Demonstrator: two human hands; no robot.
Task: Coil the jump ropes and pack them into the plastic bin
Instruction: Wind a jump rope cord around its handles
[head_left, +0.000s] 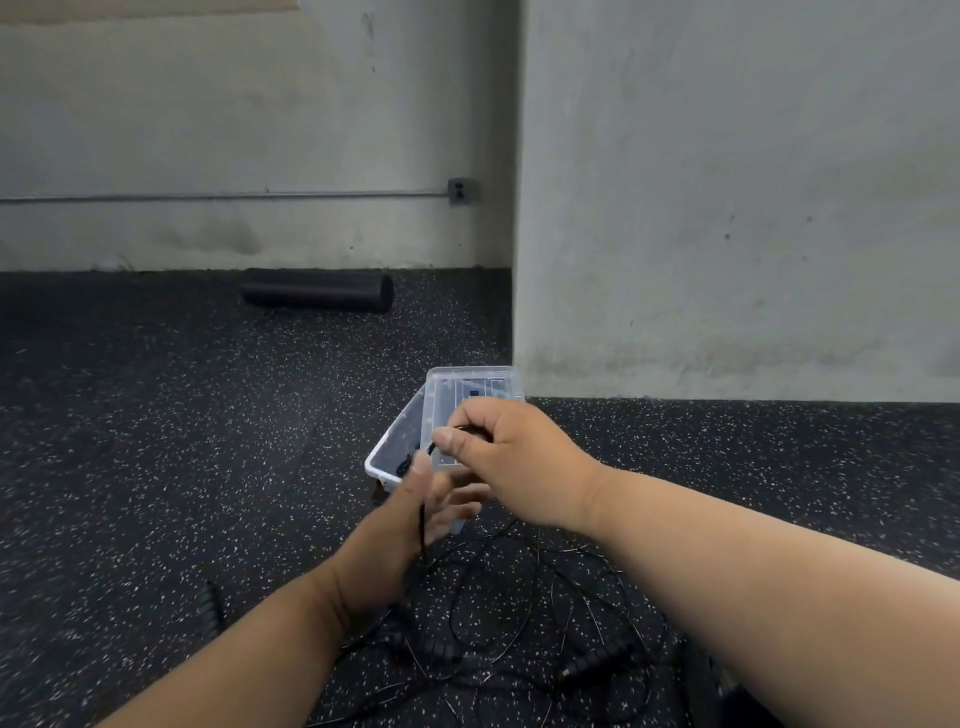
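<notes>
On the speckled black floor (156, 467), close to the grey wall (727, 208), sits a clear plastic bin (375, 464) with its lid (470, 387) lying partly across the top. Something dark lies inside, but it is too blurry to name. The right hand (498, 447) is curled and pinching a thin black jump rope (422, 525) just above the bin. The left hand (431, 501) is below it with fingers spread out straight, and the rope runs down past it. It is blurry, so I cannot tell if it touches the rope. More ropes (519, 613) and their handles (597, 660) lie tangled on the floor near the arms. I think the coiling has only begun. Next, the rope needs looping round the straight hand, slowly, so the tangle does not pull tight.
</notes>
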